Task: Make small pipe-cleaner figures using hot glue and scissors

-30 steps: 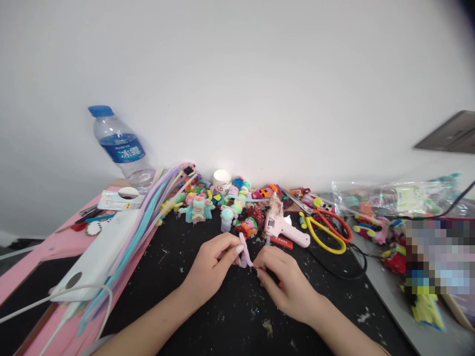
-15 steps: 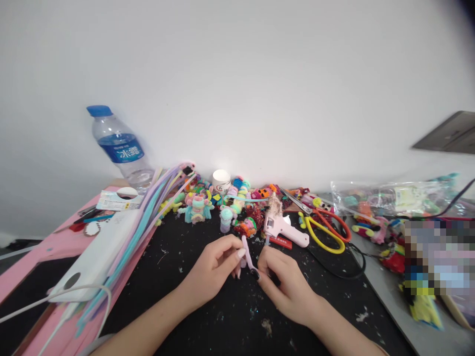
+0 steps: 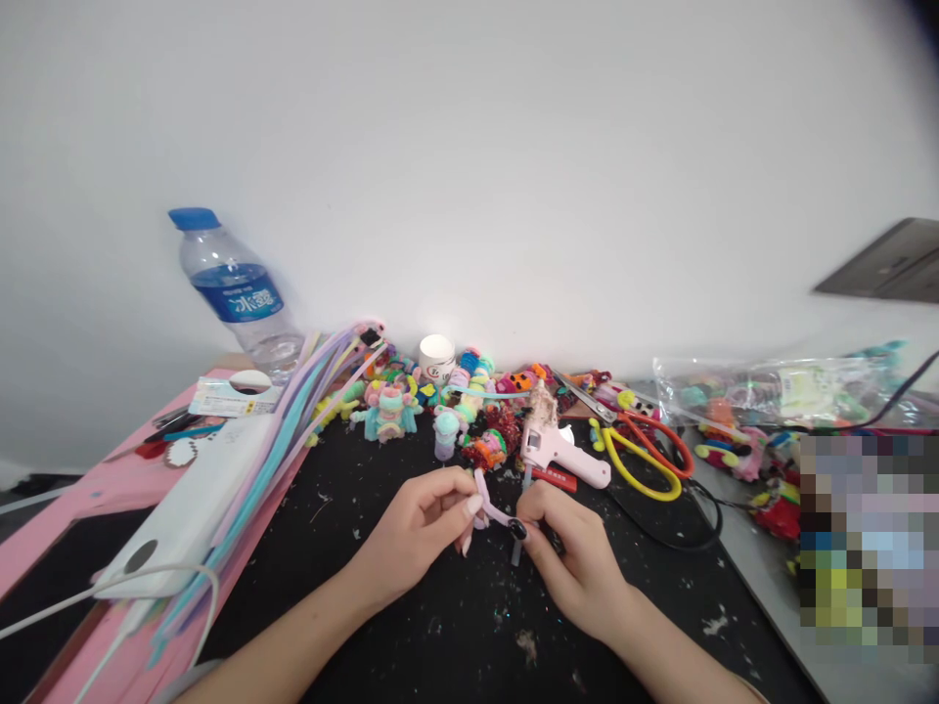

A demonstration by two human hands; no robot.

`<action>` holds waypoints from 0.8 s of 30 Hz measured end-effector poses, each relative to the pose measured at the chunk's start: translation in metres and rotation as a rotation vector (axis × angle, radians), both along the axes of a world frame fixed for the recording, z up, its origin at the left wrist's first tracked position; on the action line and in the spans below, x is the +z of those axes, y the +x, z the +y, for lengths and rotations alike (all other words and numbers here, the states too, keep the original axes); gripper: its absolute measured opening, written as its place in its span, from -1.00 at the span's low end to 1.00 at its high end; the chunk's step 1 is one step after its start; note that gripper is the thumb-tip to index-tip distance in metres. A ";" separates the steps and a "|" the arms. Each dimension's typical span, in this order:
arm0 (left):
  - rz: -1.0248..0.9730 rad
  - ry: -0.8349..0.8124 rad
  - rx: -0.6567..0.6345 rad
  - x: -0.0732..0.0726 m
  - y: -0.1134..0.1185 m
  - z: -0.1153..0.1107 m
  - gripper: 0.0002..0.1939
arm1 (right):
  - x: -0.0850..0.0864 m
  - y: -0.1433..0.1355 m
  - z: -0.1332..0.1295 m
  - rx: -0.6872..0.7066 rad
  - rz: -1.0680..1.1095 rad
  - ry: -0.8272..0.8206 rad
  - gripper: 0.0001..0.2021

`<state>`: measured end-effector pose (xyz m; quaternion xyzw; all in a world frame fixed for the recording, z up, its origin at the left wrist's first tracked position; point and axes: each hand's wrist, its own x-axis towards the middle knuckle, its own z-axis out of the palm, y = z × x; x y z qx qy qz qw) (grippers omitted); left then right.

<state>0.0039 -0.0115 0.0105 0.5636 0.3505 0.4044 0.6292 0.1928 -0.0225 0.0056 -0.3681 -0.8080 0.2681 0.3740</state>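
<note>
Between my hands is a short pale pink-lilac pipe cleaner (image 3: 496, 512), bent near its left part. My left hand (image 3: 432, 523) is closed, pinching its left part between thumb and fingers. The right end sits between the thumb and finger of my right hand (image 3: 568, 548), by a dark thumbnail. Just beyond the hands lies a pink glue gun (image 3: 561, 452), its clear glue stick showing beside my right fingers. A small blue-and-lilac fuzzy figure (image 3: 445, 435) stands behind my left hand.
Scissors (image 3: 646, 464) with yellow and orange handles lie right of the glue gun. Several fuzzy figures, such as a pastel one (image 3: 390, 409), line the wall. At left are a bundle of pipe cleaners (image 3: 275, 469), a white power strip-like box (image 3: 183, 499) and a bottle (image 3: 235, 284).
My right hand has shifted slightly right, drawing its end of the pipe cleaner away from my left hand. The pipe cleaner now slants more sideways. My left hand has barely moved.
</note>
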 end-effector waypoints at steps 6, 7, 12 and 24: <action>-0.031 -0.023 -0.055 -0.001 0.001 -0.001 -0.80 | 0.001 0.001 -0.001 -0.029 0.053 -0.029 -0.88; -0.036 -0.031 -0.067 -0.001 0.001 -0.001 -0.80 | 0.000 0.001 -0.001 -0.029 0.061 -0.038 -0.89; -0.066 -0.083 -0.160 -0.001 0.001 -0.002 -0.81 | -0.002 0.002 0.000 -0.036 0.111 -0.068 -0.89; -0.148 -0.223 -0.332 -0.005 0.000 -0.002 -0.78 | -0.002 0.000 -0.004 -0.030 0.139 -0.088 -0.90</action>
